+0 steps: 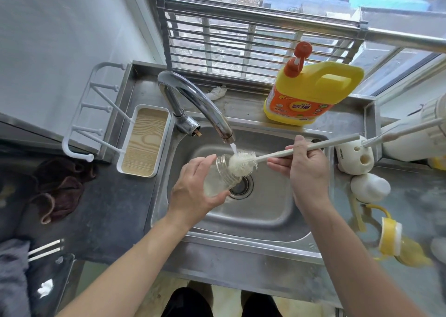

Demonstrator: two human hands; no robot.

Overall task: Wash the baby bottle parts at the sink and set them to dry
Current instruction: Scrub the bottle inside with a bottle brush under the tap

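**Washing up, mid-scrub**

Over the steel sink (265,215), the left hand (193,188) gripped a clear bottle (222,176), its mouth tilted toward the faucet (193,99). The right hand (307,169) held a long white brush (241,164), bristles at the bottle's mouth under a thin stream of water. A yellow detergent jug (311,92) stood behind.

Clear glass bottle (220,175) tilted over sink (265,208), white brush (242,164) at its mouth.

Brown cloth (60,191) bunched on dark counter (108,220); white rag (218,92) below window grille (241,41).
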